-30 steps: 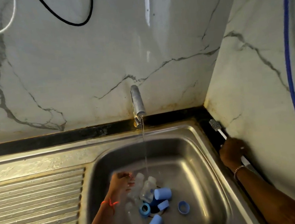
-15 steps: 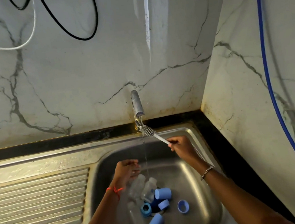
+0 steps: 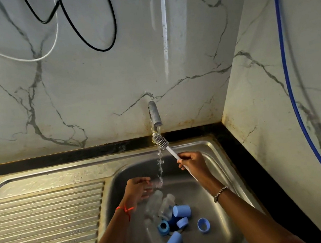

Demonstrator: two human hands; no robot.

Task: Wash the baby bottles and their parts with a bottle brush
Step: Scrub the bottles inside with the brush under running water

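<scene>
— Blue print on the bottles [image 3: 166, 206], legible?
— Too blurred. Right hand [image 3: 193, 163] grips the brush [image 3: 159, 139], bristles under the tap [image 3: 155, 115]; left hand [image 3: 137, 190] hovers over the bottles in the sink [image 3: 225, 222], grip unclear.

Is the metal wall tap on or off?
On. Water falls from the metal tap onto the grey-bristled bottle brush, into the steel sink.

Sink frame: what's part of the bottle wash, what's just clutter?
Job: brush in right hand, bottles, blue caps, ring, tap, sink.
Lying about: black cable, white cable, blue hose, drainboard.
</scene>
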